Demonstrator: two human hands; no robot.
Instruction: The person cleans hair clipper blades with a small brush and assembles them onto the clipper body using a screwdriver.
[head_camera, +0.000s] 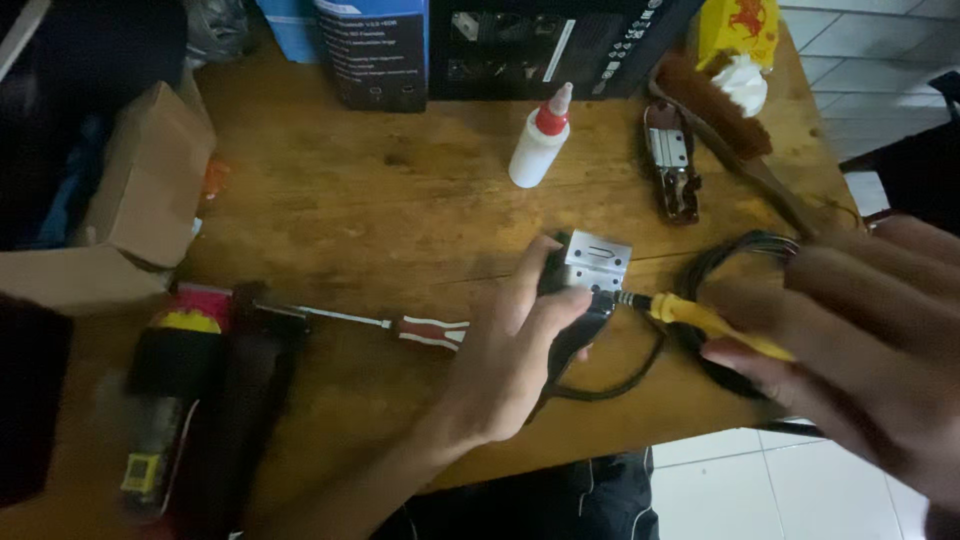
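Both hands work over the wooden counter, taking the small silver metal plate with slots as landmark; the left hand lies just below and left of that plate, its fingers curled over the dark black body the plate is fixed to, thumb up along the plate's left edge, so it is closed on that body; the right hand sits well to the right of the plate, blurred and near the lens, fingers loosely bent around the yellow-handled screwdriver, though how tightly I cannot tell; the screwdriver's long axis runs nearly level, slanting slightly down to the right, its metal tip meeting the plate's lower right corner; the left hand is the nearer of the two to the plate; a black cable coil lies right of the plate, behind the screwdriver; a red-and-white striped screwdriver lies to the plate's left, pointing left; a white glue bottle with red cap stands above and left of it.
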